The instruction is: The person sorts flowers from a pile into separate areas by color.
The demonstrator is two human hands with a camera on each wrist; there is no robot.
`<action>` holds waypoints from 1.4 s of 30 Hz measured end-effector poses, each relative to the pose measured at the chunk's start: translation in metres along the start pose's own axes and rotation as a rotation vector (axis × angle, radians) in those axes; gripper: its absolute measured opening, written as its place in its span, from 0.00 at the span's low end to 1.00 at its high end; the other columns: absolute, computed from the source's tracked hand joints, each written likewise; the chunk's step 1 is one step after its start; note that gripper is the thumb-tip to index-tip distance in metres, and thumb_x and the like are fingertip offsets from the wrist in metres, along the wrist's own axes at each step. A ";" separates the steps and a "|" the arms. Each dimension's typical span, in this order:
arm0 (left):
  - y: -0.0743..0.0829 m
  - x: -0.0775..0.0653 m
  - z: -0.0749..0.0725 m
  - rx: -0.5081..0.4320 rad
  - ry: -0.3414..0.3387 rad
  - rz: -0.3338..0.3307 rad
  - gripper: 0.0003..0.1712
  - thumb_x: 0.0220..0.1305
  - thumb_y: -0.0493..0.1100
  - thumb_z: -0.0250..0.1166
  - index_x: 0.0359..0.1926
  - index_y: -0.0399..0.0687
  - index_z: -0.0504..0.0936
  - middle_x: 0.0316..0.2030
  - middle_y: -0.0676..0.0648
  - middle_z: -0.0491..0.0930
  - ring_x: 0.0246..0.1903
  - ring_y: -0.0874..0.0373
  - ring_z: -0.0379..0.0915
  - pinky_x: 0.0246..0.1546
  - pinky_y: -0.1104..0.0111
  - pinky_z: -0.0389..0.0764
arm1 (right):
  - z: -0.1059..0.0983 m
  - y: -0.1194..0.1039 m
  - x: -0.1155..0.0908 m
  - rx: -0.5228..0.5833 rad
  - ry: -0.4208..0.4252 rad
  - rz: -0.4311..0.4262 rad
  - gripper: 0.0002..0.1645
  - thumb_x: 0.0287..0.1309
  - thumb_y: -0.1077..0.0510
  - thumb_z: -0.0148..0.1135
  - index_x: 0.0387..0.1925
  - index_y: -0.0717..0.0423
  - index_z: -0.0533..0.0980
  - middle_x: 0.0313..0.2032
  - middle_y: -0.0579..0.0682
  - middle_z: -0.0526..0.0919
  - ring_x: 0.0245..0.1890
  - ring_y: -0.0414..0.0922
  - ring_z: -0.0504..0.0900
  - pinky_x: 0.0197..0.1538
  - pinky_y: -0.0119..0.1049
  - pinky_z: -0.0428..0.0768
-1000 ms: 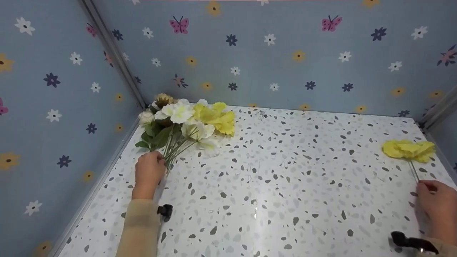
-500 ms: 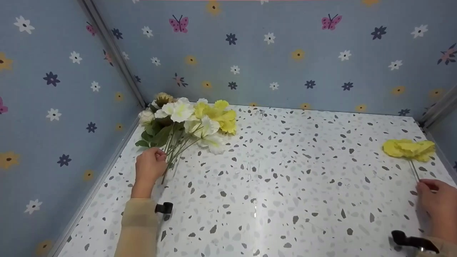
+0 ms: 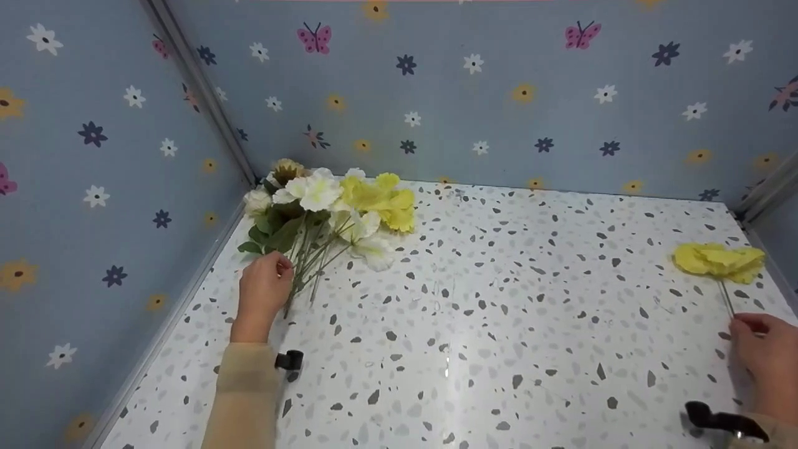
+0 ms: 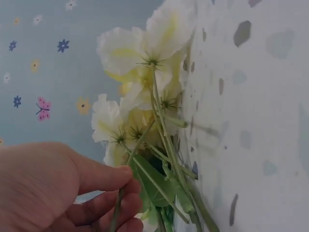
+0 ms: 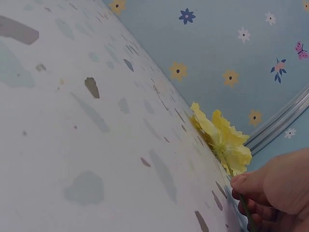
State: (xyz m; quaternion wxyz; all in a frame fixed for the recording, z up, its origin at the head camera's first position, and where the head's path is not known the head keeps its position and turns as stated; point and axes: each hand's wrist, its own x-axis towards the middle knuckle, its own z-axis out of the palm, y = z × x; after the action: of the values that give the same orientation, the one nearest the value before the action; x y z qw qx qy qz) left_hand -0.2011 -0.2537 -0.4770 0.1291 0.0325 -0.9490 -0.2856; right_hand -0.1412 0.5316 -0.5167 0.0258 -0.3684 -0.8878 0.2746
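Note:
A bunch of white and yellow artificial flowers (image 3: 330,206) lies at the back left of the speckled table (image 3: 474,324). My left hand (image 3: 265,290) grips its green stems (image 3: 308,265) near their lower ends; the left wrist view shows thumb and fingers pinching a stem (image 4: 118,208) under the blooms (image 4: 145,63). At the far right lies a single yellow flower (image 3: 717,260). My right hand (image 3: 762,358) pinches the end of its thin stem (image 3: 727,299); the right wrist view shows the fingertips (image 5: 246,186) closed just below the bloom (image 5: 222,140).
Blue walls (image 3: 499,93) printed with flowers and butterflies close in the table on the left, back and right, with metal corner rails (image 3: 199,93). Black wrist-camera mounts (image 3: 288,360) sit at each sleeve.
My left hand has shifted the bunch slightly: the stems have fanned out and swung a little rightward. The right hand and single yellow flower have stayed nearly still.

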 end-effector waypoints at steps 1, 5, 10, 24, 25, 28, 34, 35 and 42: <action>-0.001 0.000 0.001 0.013 -0.002 0.021 0.04 0.67 0.33 0.62 0.38 0.36 0.83 0.34 0.36 0.81 0.36 0.39 0.77 0.40 0.48 0.76 | 0.000 0.000 0.000 0.001 -0.001 0.001 0.25 0.76 0.60 0.45 0.68 0.66 0.67 0.58 0.69 0.72 0.51 0.61 0.74 0.37 0.43 0.70; 0.001 0.001 0.002 0.025 -0.053 0.076 0.03 0.66 0.32 0.63 0.37 0.36 0.83 0.33 0.37 0.78 0.36 0.41 0.73 0.40 0.46 0.73 | 0.001 0.003 0.002 0.004 -0.002 0.023 0.25 0.75 0.61 0.45 0.68 0.66 0.67 0.60 0.69 0.71 0.53 0.62 0.73 0.38 0.44 0.70; 0.006 0.000 -0.004 0.019 -0.174 0.077 0.05 0.64 0.32 0.61 0.35 0.39 0.84 0.33 0.41 0.80 0.33 0.45 0.75 0.54 0.36 0.71 | -0.003 0.002 -0.001 -0.016 -0.014 0.040 0.26 0.75 0.61 0.45 0.69 0.67 0.66 0.59 0.70 0.71 0.54 0.64 0.72 0.40 0.50 0.72; -0.001 -0.002 0.005 0.068 -0.307 0.069 0.10 0.62 0.31 0.62 0.25 0.44 0.83 0.24 0.45 0.78 0.22 0.52 0.70 0.24 0.60 0.71 | -0.011 -0.007 -0.019 -0.010 0.004 -0.004 0.26 0.76 0.58 0.45 0.68 0.67 0.67 0.59 0.69 0.71 0.49 0.61 0.72 0.33 0.40 0.68; 0.000 -0.002 0.004 0.065 -0.303 0.068 0.10 0.63 0.32 0.62 0.25 0.44 0.83 0.24 0.45 0.78 0.23 0.51 0.70 0.25 0.60 0.72 | -0.012 -0.008 -0.020 -0.007 0.001 -0.012 0.26 0.76 0.57 0.45 0.68 0.67 0.67 0.59 0.70 0.71 0.49 0.61 0.71 0.33 0.40 0.68; 0.007 -0.003 0.001 0.044 -0.298 0.059 0.08 0.66 0.35 0.62 0.29 0.45 0.83 0.26 0.45 0.78 0.25 0.51 0.71 0.27 0.60 0.72 | -0.014 -0.009 -0.022 -0.004 -0.009 -0.013 0.26 0.77 0.57 0.45 0.68 0.67 0.67 0.59 0.70 0.71 0.51 0.62 0.71 0.34 0.40 0.67; 0.025 -0.002 -0.008 -0.030 -0.281 0.051 0.07 0.70 0.38 0.62 0.37 0.42 0.86 0.29 0.45 0.82 0.25 0.52 0.74 0.30 0.58 0.76 | -0.014 -0.007 -0.020 0.006 0.002 0.000 0.25 0.77 0.57 0.45 0.68 0.67 0.68 0.59 0.69 0.71 0.52 0.62 0.71 0.34 0.39 0.67; 0.028 -0.002 -0.009 -0.054 -0.275 0.043 0.07 0.70 0.38 0.62 0.38 0.41 0.86 0.30 0.45 0.82 0.26 0.52 0.74 0.31 0.58 0.76 | -0.014 -0.007 -0.020 0.008 0.001 0.002 0.25 0.77 0.57 0.45 0.67 0.67 0.68 0.58 0.69 0.71 0.51 0.62 0.71 0.34 0.39 0.67; 0.037 -0.006 -0.013 -0.250 -0.203 -0.041 0.10 0.73 0.43 0.62 0.46 0.42 0.86 0.38 0.43 0.84 0.36 0.51 0.78 0.37 0.60 0.77 | -0.012 -0.014 -0.022 -0.003 -0.031 -0.018 0.27 0.77 0.55 0.45 0.68 0.67 0.67 0.61 0.70 0.70 0.54 0.64 0.71 0.40 0.48 0.73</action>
State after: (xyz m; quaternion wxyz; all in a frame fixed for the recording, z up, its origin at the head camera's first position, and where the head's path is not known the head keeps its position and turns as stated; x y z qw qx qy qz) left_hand -0.1915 -0.2287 -0.4472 0.0296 0.0065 -0.9134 -0.4060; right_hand -0.1311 0.5147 -0.4958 0.0138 -0.3563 -0.8918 0.2786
